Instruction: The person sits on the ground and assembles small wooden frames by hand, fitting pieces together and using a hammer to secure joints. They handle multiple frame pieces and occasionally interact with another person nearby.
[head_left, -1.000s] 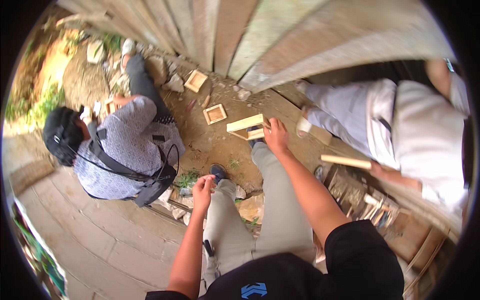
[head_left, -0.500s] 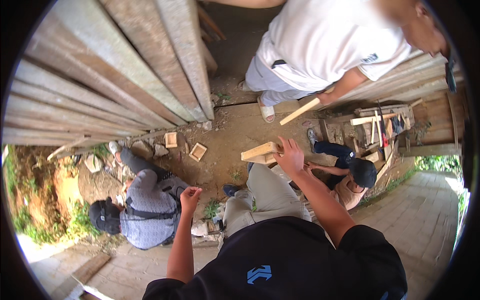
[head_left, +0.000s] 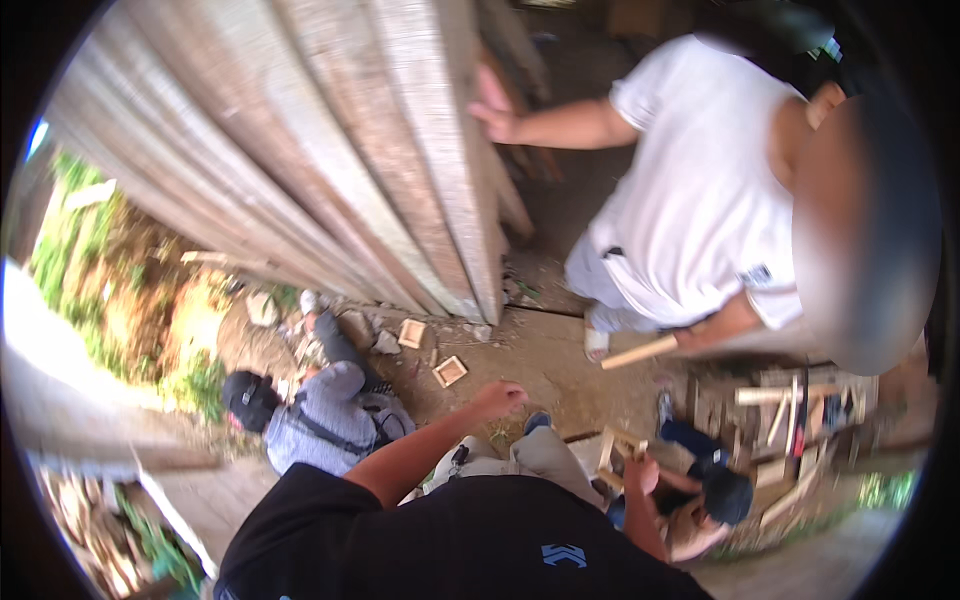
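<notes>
My right hand [head_left: 643,473] is closed on a small wooden box [head_left: 606,455] at the lower right. The box is pale, square and tilted, with its hollow side showing. Close behind it crouches a person in a dark cap [head_left: 727,494], partly covered by my forearm. My left hand [head_left: 500,398] is stretched out over my knees. Its fingers are loosely bent and somewhat blurred, and nothing shows in them. On the dirt ground beyond it lie two similar wooden boxes, a nearer one [head_left: 450,371] and a farther one [head_left: 411,333].
A plank wall [head_left: 330,150] rises at the upper left. A person in a white shirt [head_left: 700,180] stands with one hand at its edge and the other on a wooden strip [head_left: 640,351]. Another person in grey [head_left: 325,415] sits left. Wood pieces [head_left: 785,396] and a saw lie right.
My view has swung left. My right hand has lowered the box towards the crouching person, and my left arm has reached forward. The standing person has leaned towards me.
</notes>
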